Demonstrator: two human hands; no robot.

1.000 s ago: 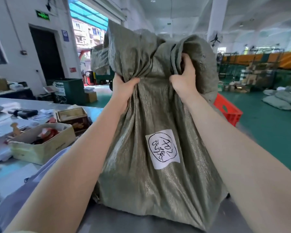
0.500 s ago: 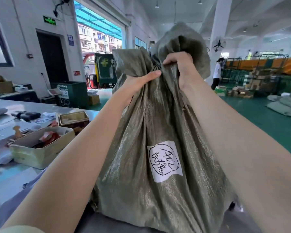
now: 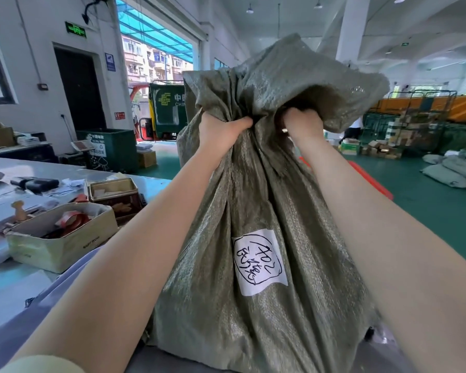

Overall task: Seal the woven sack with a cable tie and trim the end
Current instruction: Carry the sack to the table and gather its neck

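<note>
**Both hands bunch the neck of the sack**

A grey-green woven sack [image 3: 253, 211] stands upright on the tabletop [image 3: 65, 170], right in front of the person. The left hand [image 3: 221, 131] and the right hand [image 3: 303, 125] grip its gathered neck side by side, fingers closed tight around the fabric. Above the two fists the loose mouth of the sack flares out and flops toward the right. A white label [image 3: 259, 261] with handwritten black marks sits on the near face. To the left, on the tabletop, are a cardboard box [image 3: 62, 238] and a tin [image 3: 113, 192].
</note>
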